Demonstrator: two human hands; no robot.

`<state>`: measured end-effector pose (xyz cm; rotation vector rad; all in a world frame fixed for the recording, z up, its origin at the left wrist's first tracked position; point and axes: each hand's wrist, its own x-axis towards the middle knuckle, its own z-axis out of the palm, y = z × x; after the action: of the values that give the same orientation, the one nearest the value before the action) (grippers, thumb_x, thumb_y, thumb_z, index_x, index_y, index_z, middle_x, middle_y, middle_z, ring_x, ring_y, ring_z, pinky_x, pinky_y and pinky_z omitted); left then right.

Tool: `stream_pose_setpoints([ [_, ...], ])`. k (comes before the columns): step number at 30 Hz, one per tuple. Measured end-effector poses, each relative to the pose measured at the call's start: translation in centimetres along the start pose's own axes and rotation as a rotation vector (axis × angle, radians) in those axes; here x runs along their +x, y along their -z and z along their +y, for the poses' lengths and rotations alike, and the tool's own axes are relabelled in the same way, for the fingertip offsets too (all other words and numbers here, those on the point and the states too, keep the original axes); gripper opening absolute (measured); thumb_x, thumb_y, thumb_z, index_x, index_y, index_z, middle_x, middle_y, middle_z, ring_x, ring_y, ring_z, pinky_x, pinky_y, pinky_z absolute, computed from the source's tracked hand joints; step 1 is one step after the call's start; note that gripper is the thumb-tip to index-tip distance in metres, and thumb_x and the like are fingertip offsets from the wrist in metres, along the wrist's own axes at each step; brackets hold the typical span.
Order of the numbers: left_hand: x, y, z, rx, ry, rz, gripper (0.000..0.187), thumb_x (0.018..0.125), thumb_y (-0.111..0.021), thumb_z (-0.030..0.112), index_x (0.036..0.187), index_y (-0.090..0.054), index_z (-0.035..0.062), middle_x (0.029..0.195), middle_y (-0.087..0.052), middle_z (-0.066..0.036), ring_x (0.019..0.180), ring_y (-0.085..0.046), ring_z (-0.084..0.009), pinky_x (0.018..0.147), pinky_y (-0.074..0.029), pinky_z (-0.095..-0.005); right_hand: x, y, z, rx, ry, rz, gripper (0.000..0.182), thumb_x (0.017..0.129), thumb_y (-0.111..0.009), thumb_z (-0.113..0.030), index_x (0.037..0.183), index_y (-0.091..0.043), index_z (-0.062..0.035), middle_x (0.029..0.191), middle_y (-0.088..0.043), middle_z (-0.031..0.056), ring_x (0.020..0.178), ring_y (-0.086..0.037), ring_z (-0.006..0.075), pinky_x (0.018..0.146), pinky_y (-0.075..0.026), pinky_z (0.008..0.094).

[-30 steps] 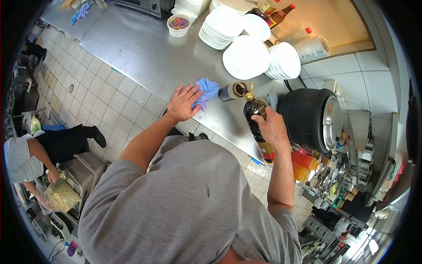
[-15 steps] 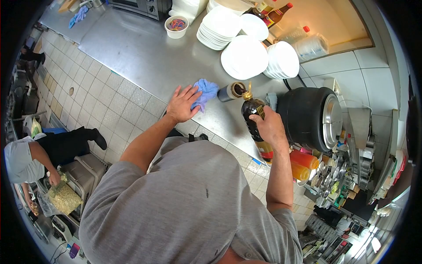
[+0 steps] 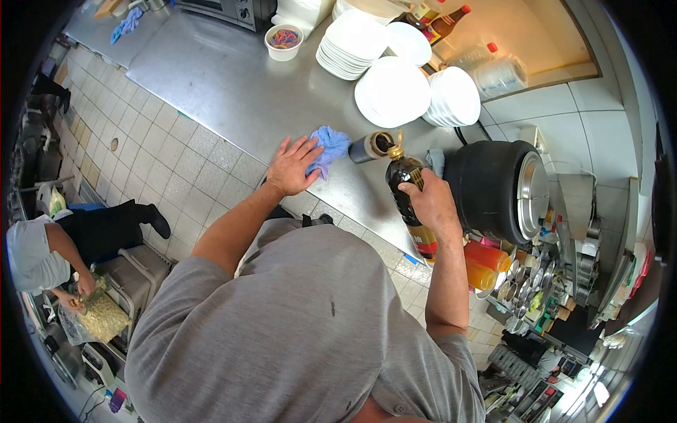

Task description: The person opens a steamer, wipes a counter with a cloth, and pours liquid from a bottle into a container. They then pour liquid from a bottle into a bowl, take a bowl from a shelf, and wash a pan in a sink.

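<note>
My right hand (image 3: 433, 204) grips a large bottle of dark sauce (image 3: 405, 176) with a yellow cap and a red-and-gold label. The bottle is tilted, its spout at the mouth of a small dark container (image 3: 368, 147) on the steel counter. Dark liquid shows at that mouth. Flat on the counter's near edge, my left hand (image 3: 291, 168) has its fingers spread, the fingertips touching a crumpled blue cloth (image 3: 328, 149). The cloth lies just left of the container.
Stacks of white plates (image 3: 392, 92) stand behind the container. A black soup warmer (image 3: 493, 190) is on the right, with orange sauce bottles (image 3: 486, 257) near it. A tub of rubber bands (image 3: 283, 42) sits further back. At far left a co-worker (image 3: 42, 254) handles a bag.
The bottle and my right hand have shifted very slightly. My left hand stays in place. The co-worker's hands have come closer together over the bag.
</note>
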<state>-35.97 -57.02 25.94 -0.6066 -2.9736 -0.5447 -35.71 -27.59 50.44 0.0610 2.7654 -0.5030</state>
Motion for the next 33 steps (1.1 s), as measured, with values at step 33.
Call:
stream_pose_setpoints([
  [33,0.02,-0.01,-0.09,-0.008,0.003,-0.015,0.061,0.097,-0.06,0.044,0.152,-0.051,0.0192,0.162,-0.043,-0.007,0.151,-0.036,-0.0266,0.126,-0.019,-0.0552,-0.03,0.87,-0.55,0.003,-0.065,-0.047,0.039,0.091,-0.077,-0.028,0.099,-0.064,0.0076,0.087,-0.07,0.0299,0.084,-0.072,0.0447,0.076,-0.053,0.0477],
])
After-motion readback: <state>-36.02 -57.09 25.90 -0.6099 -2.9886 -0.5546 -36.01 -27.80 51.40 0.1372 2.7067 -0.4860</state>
